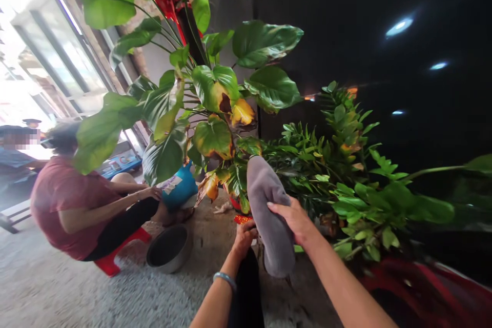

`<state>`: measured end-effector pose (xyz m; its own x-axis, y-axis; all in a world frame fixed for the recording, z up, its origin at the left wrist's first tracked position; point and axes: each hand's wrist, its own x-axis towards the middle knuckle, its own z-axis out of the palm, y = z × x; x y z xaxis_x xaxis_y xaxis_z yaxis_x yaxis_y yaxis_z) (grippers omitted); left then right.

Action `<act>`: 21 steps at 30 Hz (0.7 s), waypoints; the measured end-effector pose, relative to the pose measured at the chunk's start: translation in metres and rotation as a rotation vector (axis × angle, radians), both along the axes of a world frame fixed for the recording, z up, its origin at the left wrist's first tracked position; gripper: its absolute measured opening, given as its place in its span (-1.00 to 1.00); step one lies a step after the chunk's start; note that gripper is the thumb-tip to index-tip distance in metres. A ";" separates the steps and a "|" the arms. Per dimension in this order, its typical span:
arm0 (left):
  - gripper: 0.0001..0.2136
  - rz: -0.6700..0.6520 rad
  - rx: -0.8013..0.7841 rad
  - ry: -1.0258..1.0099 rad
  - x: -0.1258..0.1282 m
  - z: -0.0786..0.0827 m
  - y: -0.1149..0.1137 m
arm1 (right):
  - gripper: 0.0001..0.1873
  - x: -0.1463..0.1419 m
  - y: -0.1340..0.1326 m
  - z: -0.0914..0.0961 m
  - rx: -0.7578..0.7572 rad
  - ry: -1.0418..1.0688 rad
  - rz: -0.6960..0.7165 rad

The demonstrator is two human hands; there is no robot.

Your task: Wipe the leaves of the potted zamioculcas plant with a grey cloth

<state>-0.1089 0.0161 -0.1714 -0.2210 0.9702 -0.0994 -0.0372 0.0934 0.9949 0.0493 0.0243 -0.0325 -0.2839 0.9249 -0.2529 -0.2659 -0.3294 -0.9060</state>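
Note:
A soft grey plush piece shaped like a shoe sole, like a slipper [269, 215], stands upright and tilted in front of me. My right hand [294, 220] is closed on its right edge, thumb across the face and fingers behind. Low on its left side is my left hand [245, 238], with fingers curled and partly hidden behind the grey piece; what they hold cannot be made out. A red glittery strip [243, 219] shows just above the left knuckles. A bracelet [225, 281] circles my left wrist.
A large-leafed potted plant [215, 87] and a bushy plant [330, 164] rise close ahead. On the left, a person in a reddish shirt [73, 189] sits on a red stool [111, 261] beside a dark basin [169, 248]. A dark glossy panel [346, 36] stands behind.

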 end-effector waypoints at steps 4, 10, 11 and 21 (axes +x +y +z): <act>-0.79 -0.036 0.020 -0.010 -0.005 0.002 0.000 | -0.77 -0.005 -0.015 -0.039 -0.107 -0.047 0.011; -0.64 0.036 -0.040 0.024 -0.018 -0.008 0.004 | -0.66 0.035 -0.055 -0.030 -0.143 -0.006 -0.018; -0.64 0.040 -0.050 0.026 -0.018 -0.009 0.005 | -0.60 0.038 -0.049 -0.017 -0.133 0.023 -0.068; -0.68 0.012 -0.041 0.035 -0.013 -0.008 0.004 | -0.71 0.019 -0.031 -0.046 -0.246 -0.012 -0.062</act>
